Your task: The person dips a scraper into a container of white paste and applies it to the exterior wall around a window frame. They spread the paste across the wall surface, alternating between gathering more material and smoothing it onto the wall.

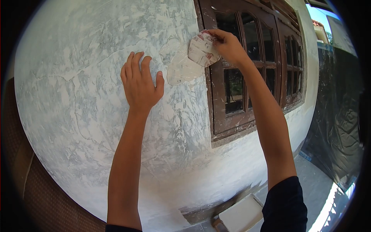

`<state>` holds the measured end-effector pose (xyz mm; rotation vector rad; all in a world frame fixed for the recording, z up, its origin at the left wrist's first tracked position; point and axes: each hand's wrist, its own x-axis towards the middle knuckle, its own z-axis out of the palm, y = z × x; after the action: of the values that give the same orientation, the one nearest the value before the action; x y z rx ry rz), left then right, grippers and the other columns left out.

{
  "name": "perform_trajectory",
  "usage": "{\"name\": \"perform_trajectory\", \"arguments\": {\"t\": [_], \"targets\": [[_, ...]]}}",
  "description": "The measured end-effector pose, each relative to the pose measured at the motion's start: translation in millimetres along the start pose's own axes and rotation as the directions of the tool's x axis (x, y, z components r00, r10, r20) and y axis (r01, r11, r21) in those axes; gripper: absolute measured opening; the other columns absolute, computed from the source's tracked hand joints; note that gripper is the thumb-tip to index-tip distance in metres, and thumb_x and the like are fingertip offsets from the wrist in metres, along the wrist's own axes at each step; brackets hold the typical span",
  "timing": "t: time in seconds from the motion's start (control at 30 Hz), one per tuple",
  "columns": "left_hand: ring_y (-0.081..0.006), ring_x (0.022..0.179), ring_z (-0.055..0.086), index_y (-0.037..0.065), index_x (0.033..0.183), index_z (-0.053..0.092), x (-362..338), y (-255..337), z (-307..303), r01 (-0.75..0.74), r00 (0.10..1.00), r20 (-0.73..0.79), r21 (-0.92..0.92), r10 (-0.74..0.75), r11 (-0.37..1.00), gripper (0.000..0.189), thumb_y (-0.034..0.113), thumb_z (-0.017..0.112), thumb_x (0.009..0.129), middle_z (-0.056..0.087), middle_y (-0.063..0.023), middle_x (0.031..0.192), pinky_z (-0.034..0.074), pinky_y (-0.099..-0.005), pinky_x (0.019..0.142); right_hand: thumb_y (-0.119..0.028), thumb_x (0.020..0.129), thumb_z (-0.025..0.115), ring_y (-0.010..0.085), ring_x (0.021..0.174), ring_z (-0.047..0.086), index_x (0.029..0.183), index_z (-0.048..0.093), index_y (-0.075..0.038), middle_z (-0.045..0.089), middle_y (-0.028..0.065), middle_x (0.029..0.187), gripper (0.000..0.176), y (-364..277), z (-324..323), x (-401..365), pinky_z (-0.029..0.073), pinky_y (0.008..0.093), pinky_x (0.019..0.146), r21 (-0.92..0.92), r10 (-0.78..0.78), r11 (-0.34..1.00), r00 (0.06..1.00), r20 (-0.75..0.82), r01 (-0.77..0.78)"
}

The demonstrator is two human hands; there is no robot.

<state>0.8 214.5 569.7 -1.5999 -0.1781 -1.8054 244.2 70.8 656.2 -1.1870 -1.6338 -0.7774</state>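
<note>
My right hand (232, 47) grips a flat, putty-smeared spreader (201, 48) with reddish marks, its fingers closed at the upper right edge. The spreader overlaps the wall beside the brown window frame. Just left of and below it, a smooth beige patch of wet-looking putty (179, 69) covers part of the wall (96, 100). My left hand (141, 82) is raised in front of the wall, to the left of the patch, with nothing in it. Its fingers are apart and slightly bent, the thumb pointing up.
A brown wooden window (245, 96) with glass panes, speckled with white, fills the upper right. Below, a pale rectangular container (241, 213) stands on the grey floor (315, 174). Dark plastic sheeting (334, 112) hangs at the far right. Brown woven material (50, 189) lies along the lower left.
</note>
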Motion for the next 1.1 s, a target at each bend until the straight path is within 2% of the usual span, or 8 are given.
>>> {"name": "perform_trajectory", "arguments": {"t": [0.1, 0.23, 0.47, 0.6, 0.77, 0.87, 0.9, 1.1], "targets": [[-0.0375, 0.130, 0.042, 0.003, 0.122, 0.051, 1, 1, -1, 0.004, 1.000, 0.011, -0.006, -0.004, 1.000, 0.044, 0.018, 0.062, 0.083, 0.051, -0.0177, 0.131, 0.028, -0.0498, 0.105, 0.002, 0.082, 0.051, 0.0238, 0.106, 0.066, 0.123, 0.063, -0.002, 0.069, 0.0195, 0.112, 0.043, 5, -13, 6, 0.048, 0.0323, 0.094, 0.213, 0.186, 0.969, 0.940, -0.285, -0.127], [-0.0371, 0.129, 0.043, 0.003, 0.122, 0.051, 1, 1, -1, 0.005, 1.000, 0.012, -0.010, -0.005, 1.000, 0.043, 0.018, 0.061, 0.083, 0.051, -0.0176, 0.131, 0.028, -0.0494, 0.105, 0.002, 0.083, 0.050, 0.0208, 0.102, 0.065, 0.123, 0.062, -0.001, 0.069, 0.0166, 0.110, 0.042, -1, 1, -5, 0.049, 0.0305, 0.091, 0.243, 0.018, 0.970, 0.998, 0.066, -0.033], [-0.0366, 0.129, 0.043, 0.003, 0.122, 0.051, 1, 0, 0, 0.003, 1.000, 0.010, -0.003, -0.003, 1.000, 0.043, 0.019, 0.061, 0.083, 0.051, -0.0174, 0.130, 0.028, -0.0487, 0.105, 0.005, 0.087, 0.049, 0.0188, 0.108, 0.061, 0.128, 0.057, 0.000, 0.065, 0.0122, 0.117, 0.042, -5, -15, 6, 0.044, 0.0311, 0.098, 0.242, 0.102, 0.968, 0.983, -0.150, -0.064], [-0.0363, 0.128, 0.043, 0.003, 0.121, 0.051, 1, 0, 0, -0.002, 1.000, 0.000, -0.003, 0.002, 1.000, 0.043, 0.019, 0.061, 0.083, 0.051, -0.0173, 0.130, 0.028, -0.0485, 0.105, 0.005, 0.087, 0.048, 0.0188, 0.106, 0.062, 0.126, 0.059, 0.001, 0.067, 0.0131, 0.116, 0.040, -19, -2, -2, 0.044, 0.0313, 0.098, -0.064, 0.015, 0.998, 0.987, 0.158, -0.005], [-0.0363, 0.128, 0.044, 0.003, 0.121, 0.051, 0, 0, 0, 0.001, 1.000, -0.001, 0.000, -0.001, 1.000, 0.043, 0.019, 0.061, 0.083, 0.051, -0.0172, 0.130, 0.028, -0.0484, 0.105, 0.005, 0.088, 0.050, 0.0177, 0.107, 0.062, 0.127, 0.059, 0.000, 0.067, 0.0119, 0.113, 0.040, -18, -13, 16, 0.045, 0.0303, 0.097, 0.106, 0.136, 0.988, 0.951, -0.277, -0.110], [-0.0370, 0.126, 0.045, 0.002, 0.118, 0.053, 1, -1, 1, -0.004, 1.000, -0.022, 0.004, 0.004, 1.000, 0.040, 0.021, 0.060, 0.083, 0.053, -0.0179, 0.128, 0.030, -0.0491, 0.104, 0.004, 0.089, 0.049, 0.0177, 0.106, 0.062, 0.127, 0.059, 0.000, 0.068, 0.0120, 0.112, 0.040, -22, -2, 4, 0.046, 0.0310, 0.096, 0.122, 0.027, 0.992, 0.999, -0.039, -0.022], [-0.0378, 0.124, 0.046, 0.002, 0.116, 0.055, 1, 0, 1, -0.011, 0.999, -0.035, 0.005, 0.011, 1.000, 0.039, 0.023, 0.059, 0.083, 0.054, -0.0185, 0.126, 0.032, -0.0498, 0.103, 0.002, 0.082, 0.051, 0.0285, 0.102, 0.067, 0.120, 0.063, -0.001, 0.070, 0.0181, 0.104, 0.040, -23, 8, -2, 0.049, 0.0364, 0.091, 0.061, -0.081, 0.995, 0.996, -0.040, 0.083], [-0.0372, 0.124, 0.047, 0.002, 0.116, 0.055, 0, -1, 2, -0.016, 0.999, -0.039, 0.011, 0.017, 1.000, 0.040, 0.022, 0.059, 0.083, 0.054, -0.0181, 0.125, 0.032, -0.0498, 0.102, -0.001, 0.079, 0.051, 0.0282, 0.104, 0.067, 0.119, 0.064, -0.002, 0.070, 0.0182, 0.107, 0.042, -8, -4, 9, 0.049, 0.0365, 0.093, 0.024, 0.053, 0.999, 0.981, -0.186, -0.049]]}}
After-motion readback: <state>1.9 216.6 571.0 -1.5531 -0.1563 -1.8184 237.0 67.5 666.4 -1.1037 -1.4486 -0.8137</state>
